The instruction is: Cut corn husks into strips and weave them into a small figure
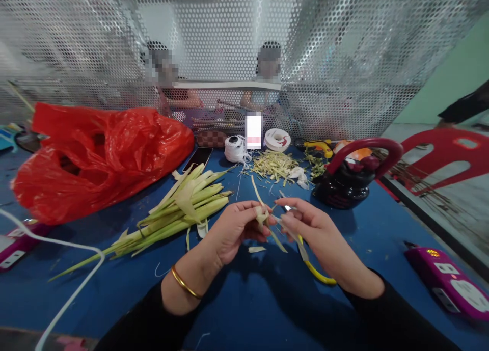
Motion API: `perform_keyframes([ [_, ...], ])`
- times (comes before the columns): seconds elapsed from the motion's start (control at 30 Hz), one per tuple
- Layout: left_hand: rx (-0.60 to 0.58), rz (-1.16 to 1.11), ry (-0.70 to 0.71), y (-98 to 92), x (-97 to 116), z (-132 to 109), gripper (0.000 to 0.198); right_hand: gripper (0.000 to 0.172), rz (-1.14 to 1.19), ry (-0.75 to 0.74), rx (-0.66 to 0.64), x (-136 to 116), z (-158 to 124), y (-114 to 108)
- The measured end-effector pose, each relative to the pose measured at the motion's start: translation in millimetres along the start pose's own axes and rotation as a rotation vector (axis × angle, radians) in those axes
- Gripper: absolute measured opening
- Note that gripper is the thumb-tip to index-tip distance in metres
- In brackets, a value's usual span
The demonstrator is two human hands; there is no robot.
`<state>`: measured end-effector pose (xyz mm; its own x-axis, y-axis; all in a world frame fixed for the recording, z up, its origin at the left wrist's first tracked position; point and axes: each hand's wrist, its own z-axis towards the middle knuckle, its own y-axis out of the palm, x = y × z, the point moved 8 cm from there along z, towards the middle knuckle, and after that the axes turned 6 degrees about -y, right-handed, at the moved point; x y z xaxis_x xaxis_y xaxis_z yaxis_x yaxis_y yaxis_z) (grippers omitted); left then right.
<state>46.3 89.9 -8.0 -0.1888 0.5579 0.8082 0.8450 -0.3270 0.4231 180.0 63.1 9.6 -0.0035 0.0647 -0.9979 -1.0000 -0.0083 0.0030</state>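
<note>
In front of me, my left hand [248,223] pinches a folded strip of pale corn husk [262,216]; its thin ends stick out above and below the fingers. Close beside it, my right hand [311,226] has thumb and fingers pinched together, with a whitish strand near the tips. What exactly they grip is not clear. Yellow-handled scissors [319,275] show beneath and past the right hand, partly hidden; whether they are held or lie on the table I cannot tell. A small husk scrap [256,249] lies below the hands. To the left is a bundle of green husks [187,208].
A red plastic bag [110,157] fills the back left, near a phone [198,157]. White thread [235,150], a ribbon spool [277,139] and husk shreds [275,165] lie behind the hands. A dark pot with red handle [344,183] and a purple power strip [446,279] stand right.
</note>
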Motion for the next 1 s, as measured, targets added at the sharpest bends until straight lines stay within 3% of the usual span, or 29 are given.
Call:
perform_keyframes([
  [0.17,0.001,0.104,-0.013,4.4,-2,-1,0.018,0.011,0.244,-0.029,-0.001,-7,-3,1],
  [0.33,-0.035,0.208,-0.011,12.6,-2,-5,0.023,0.014,0.491,0.086,-0.036,-1,-4,10],
  [0.5,-0.024,0.200,-0.015,11.4,-3,-4,0.027,0.019,0.411,0.023,-0.055,-2,-4,12],
  [0.6,-0.052,0.194,-0.046,12.7,-8,-2,0.025,0.003,0.237,-0.097,0.050,-8,-3,0],
  [0.73,-0.066,0.205,-0.081,14.5,-15,-2,0.021,0.008,0.154,-0.319,0.166,-24,-6,-11],
  [0.9,-0.051,0.214,-0.085,16.3,-16,-3,0.021,0.012,0.351,-0.234,0.176,-19,-5,-9],
  [1.0,-0.065,0.192,-0.098,17.4,-18,-2,0.022,0.014,0.332,-0.213,0.174,-19,-6,-9],
])
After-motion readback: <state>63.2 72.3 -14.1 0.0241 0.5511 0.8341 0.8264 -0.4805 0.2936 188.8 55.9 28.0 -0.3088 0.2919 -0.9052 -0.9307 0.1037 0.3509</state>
